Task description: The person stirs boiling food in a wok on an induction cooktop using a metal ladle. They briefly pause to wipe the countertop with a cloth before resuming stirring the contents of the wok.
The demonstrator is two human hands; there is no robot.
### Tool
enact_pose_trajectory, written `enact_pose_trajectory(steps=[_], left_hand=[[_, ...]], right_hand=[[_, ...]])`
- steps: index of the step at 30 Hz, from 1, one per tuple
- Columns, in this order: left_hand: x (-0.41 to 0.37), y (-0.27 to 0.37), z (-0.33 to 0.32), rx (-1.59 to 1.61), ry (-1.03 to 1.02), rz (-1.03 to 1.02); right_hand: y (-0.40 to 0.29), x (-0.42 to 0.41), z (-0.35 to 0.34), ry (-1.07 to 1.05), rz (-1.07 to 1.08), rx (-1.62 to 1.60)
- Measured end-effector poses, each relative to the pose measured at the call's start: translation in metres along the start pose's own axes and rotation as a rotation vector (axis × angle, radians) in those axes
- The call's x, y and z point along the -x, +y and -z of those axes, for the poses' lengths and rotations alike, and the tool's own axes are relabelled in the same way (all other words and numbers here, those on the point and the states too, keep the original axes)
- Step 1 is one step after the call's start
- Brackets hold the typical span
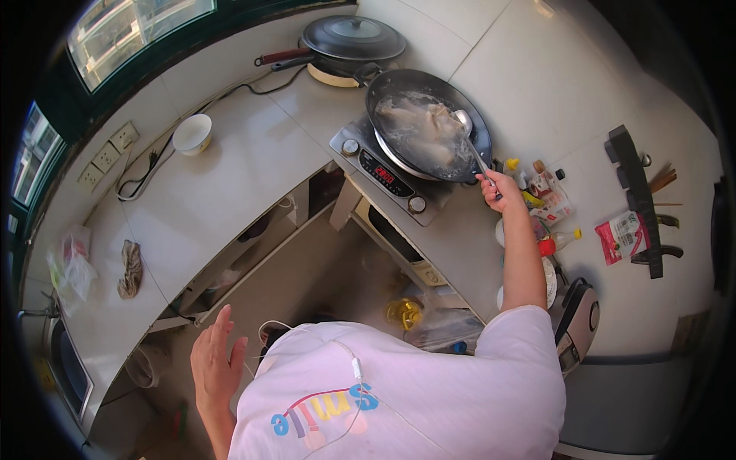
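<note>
My right hand (499, 190) grips the handle of a metal ladle (463, 122) at the right side of a black wok (414, 81). The ladle's bowl rests inside the wok, against pale pieces of meat (422, 129) in bubbling, steaming liquid. Beneath the wok is a silver induction cooker (422, 214) with two knobs and a lit red display. My left hand (217, 359) hangs empty at lower left, near the counter's front edge, its thumb apart from the fingers. What lies under the liquid cannot be made out.
A lidded pan (353, 37) stands behind the wok. On the left counter (230, 172) are a white bowl (192, 134), a rag (130, 269) and power cords. Seasoning bottles (558, 241) and a rice cooker (578, 322) stand right; a knife rack (635, 195) hangs on the wall.
</note>
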State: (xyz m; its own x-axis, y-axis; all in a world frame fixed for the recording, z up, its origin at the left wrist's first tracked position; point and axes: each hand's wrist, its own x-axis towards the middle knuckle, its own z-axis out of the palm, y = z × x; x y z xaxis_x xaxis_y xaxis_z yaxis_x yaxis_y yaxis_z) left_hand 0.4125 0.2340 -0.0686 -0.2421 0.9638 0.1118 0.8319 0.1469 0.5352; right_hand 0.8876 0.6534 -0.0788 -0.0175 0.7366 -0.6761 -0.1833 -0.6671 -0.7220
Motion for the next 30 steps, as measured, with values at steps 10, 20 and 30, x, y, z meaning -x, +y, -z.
enact_pose_trajectory(steps=[10, 20, 30], left_hand=[[0.01, 0.002, 0.0, -0.011, 0.024, 0.023], [0.02, -0.01, 0.009, 0.005, 0.023, -0.01], [0.029, -0.031, 0.022, 0.015, 0.022, -0.047]], right_hand=[[-0.01, -0.022, -0.04, -0.128, -0.097, 0.017], [0.012, 0.009, -0.099, 0.114, 0.31, 0.744], [0.062, 0.072, -0.146, 0.402, 0.641, 1.499]])
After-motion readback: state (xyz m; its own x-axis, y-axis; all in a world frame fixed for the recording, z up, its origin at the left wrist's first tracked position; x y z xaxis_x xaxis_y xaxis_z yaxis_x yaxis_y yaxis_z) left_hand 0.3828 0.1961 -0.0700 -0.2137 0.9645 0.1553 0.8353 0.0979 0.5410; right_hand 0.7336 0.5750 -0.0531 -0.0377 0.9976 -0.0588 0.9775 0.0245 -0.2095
